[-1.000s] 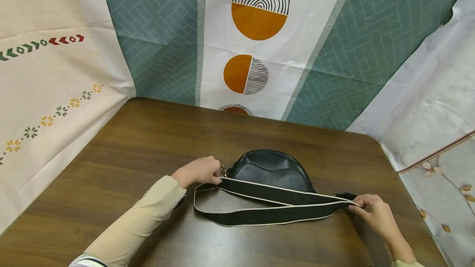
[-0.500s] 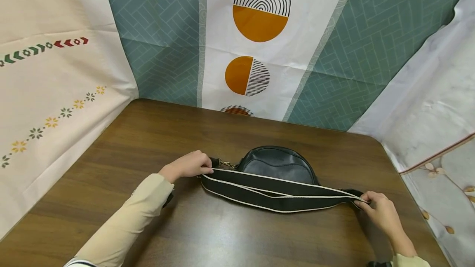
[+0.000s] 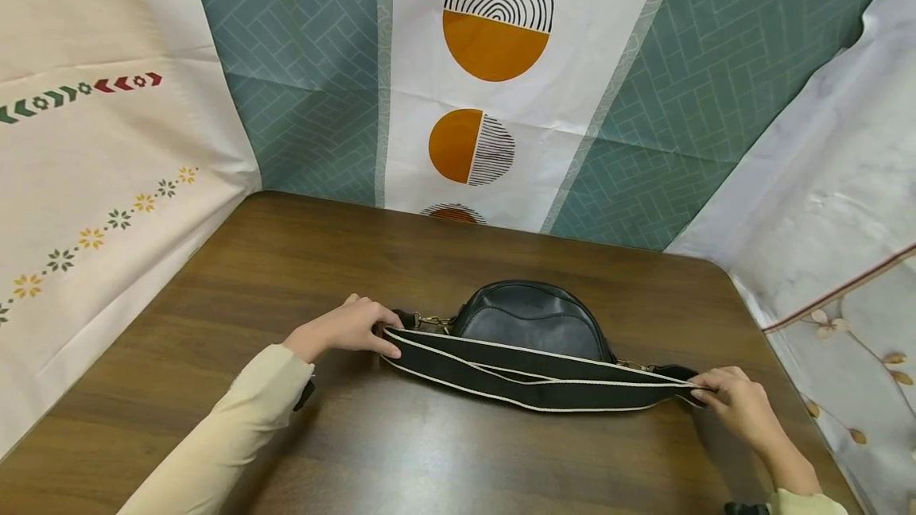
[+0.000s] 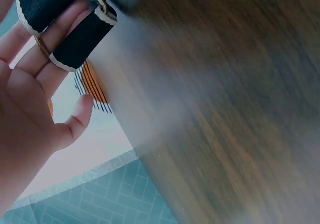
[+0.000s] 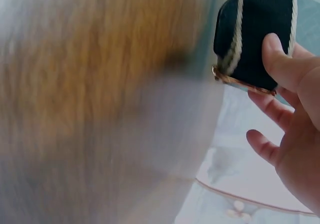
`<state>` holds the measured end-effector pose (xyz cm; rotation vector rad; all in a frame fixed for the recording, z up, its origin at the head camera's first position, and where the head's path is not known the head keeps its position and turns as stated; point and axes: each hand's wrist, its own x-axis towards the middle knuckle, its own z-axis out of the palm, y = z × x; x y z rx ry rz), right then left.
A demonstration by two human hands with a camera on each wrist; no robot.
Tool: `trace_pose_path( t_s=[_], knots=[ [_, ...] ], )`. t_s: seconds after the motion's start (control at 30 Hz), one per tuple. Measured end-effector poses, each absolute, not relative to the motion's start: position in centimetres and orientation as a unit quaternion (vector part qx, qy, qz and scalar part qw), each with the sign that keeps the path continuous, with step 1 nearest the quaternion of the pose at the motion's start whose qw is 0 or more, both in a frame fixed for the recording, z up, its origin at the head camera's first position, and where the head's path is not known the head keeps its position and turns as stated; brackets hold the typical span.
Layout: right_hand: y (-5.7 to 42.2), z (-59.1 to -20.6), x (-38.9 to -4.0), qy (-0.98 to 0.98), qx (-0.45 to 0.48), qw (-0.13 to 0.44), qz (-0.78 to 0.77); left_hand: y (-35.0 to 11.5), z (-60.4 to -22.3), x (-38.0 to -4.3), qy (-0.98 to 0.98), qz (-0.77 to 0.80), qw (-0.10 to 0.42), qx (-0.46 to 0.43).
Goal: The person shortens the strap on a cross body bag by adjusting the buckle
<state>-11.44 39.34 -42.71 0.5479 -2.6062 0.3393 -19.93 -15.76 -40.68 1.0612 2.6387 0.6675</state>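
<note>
A black bag (image 3: 529, 320) with a rounded top lies on the table, its wide black shoulder strap (image 3: 572, 395) with cream edging stretched across the front in a flattened loop. At the strap's left end my left hand (image 3: 347, 330) holds it between thumb and fingers; in the left wrist view a gold slider (image 4: 42, 46) sits on the strap against the fingers, with the thumb mostly cut off. My right hand (image 3: 740, 404) pinches the right end. There the thumb presses on the strap (image 5: 257, 28) above a gold metal bar (image 5: 245, 83).
Brown wood table (image 3: 458, 459) lies under everything. A teal and white printed cloth (image 3: 644, 165) hangs behind it, a cream embroidered cloth (image 3: 107, 149) at left and a marble-patterned cloth (image 3: 844, 261) at right. A gold clip (image 3: 432, 320) joins the bag to its strap.
My left hand has moved left and slightly up, drawing the strap loop longer and flatter. Its thumb and fingers are now spread wider. My right hand has shifted slightly right, still pinching the strap.
</note>
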Motion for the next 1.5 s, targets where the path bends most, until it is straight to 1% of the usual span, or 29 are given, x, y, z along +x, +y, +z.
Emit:
trace_pose_path(
  t_s=[0.13,0.4,0.6,0.87,1.03,1.4,1.5],
  knots=[
    [39.8,-43.0,-11.1,-0.950,0.209,0.200,0.118,-15.9,-40.7,-19.7,0.894,0.229,0.100,0.373],
    [39.7,-42.6,-9.9,-0.960,0.214,0.148,0.104,-16.0,-40.8,-19.1,0.883,0.206,0.099,0.409],
    [39.4,-42.2,-9.5,-0.962,0.221,0.127,0.099,-15.9,-40.2,-18.4,0.880,0.209,0.120,0.410],
    [38.6,-42.0,-8.9,-0.973,0.189,0.096,0.096,-15.9,-39.8,-17.1,0.880,0.221,0.150,0.392],
    [38.3,-42.0,-8.8,-0.971,0.184,0.099,0.113,-16.0,-39.8,-16.8,0.875,0.244,0.164,0.385],
    [38.4,-42.2,-8.9,-0.969,0.178,0.125,0.114,-15.9,-40.1,-16.2,0.871,0.254,0.160,0.389],
    [38.3,-42.2,-9.0,-0.966,0.183,0.139,0.119,-16.1,-40.0,-16.1,0.877,0.242,0.152,0.387]
  ],
)
